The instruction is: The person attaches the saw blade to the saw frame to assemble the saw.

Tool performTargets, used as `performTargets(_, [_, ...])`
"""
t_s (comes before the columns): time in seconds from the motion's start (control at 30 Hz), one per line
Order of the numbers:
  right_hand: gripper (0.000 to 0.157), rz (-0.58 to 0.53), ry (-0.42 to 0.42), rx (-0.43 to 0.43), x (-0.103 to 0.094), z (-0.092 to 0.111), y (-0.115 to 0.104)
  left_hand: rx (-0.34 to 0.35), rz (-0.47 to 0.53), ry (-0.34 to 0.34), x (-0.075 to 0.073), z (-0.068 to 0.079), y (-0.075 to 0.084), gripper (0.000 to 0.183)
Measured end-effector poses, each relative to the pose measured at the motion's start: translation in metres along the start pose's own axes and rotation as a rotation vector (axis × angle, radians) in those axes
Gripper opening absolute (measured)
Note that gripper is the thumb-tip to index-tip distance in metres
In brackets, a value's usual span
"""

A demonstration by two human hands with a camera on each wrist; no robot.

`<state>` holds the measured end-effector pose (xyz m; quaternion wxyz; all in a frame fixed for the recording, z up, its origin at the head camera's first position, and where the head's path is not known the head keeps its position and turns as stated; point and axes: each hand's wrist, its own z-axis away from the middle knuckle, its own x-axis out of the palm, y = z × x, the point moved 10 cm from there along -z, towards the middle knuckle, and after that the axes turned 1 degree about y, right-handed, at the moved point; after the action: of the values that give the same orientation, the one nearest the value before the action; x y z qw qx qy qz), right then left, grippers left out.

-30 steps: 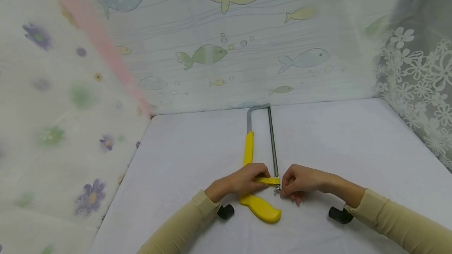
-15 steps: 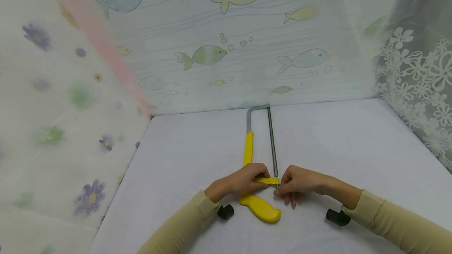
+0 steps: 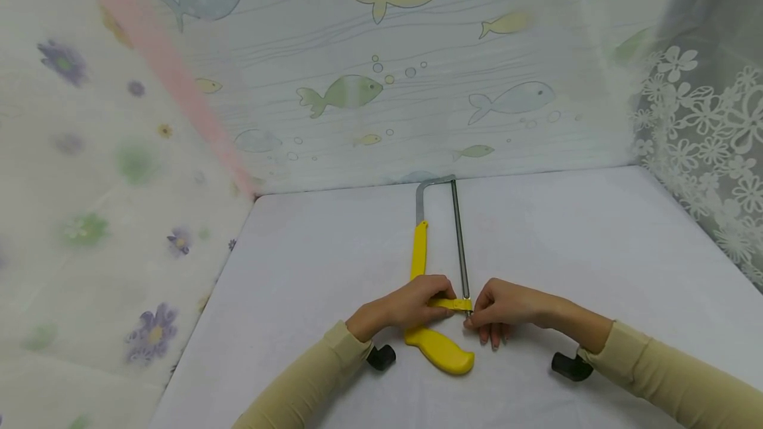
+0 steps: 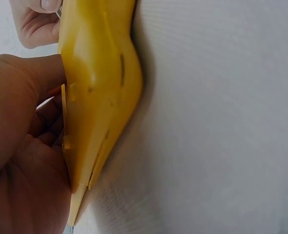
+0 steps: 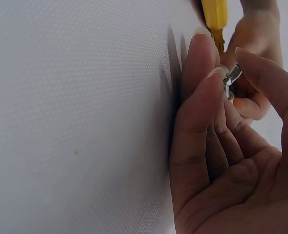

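A hacksaw (image 3: 420,247) with a yellow handle (image 3: 444,353) and a grey metal bow lies on the white cloth, handle towards me. Its dark blade (image 3: 460,243) runs along the right side. My left hand (image 3: 417,301) grips the yellow frame where the short blade arm (image 3: 451,304) branches off. At the near end of the blade, my right hand (image 3: 507,306) pinches the small metal wing nut (image 5: 235,74) between thumb and fingers. Those fingertips mostly hide the nut in the head view. The left wrist view shows the yellow handle (image 4: 97,87) close up beside the left hand.
White cloth (image 3: 322,243) covers the table. A fish-printed curtain (image 3: 352,91) hangs along the back edge, where the saw's far end comes close to it. A flowered curtain (image 3: 89,217) borders the left, lace (image 3: 733,131) the right. Black wrist mounts (image 3: 381,357) sit under both forearms.
My right hand has shifted slightly left, its thumb and fingers closing over the wing nut that showed earlier. The left hand and the hacksaw have stayed in place.
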<state>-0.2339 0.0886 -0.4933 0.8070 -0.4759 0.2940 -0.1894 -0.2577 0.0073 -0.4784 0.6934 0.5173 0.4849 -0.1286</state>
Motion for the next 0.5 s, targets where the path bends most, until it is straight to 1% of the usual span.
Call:
performTargets(0.27, [0.026, 0.011, -0.019, -0.018, -0.0021, 0.0024, 0.0018, -0.015, -0.011, -0.007, 0.0008, -0.0005, -0.0005, 0.013])
performTargets(0.5, [0.019, -0.001, -0.038, -0.060, -0.0029, 0.0026, 0.0024, -0.026, -0.025, -0.008, 0.0008, -0.0010, -0.0006, 0.014])
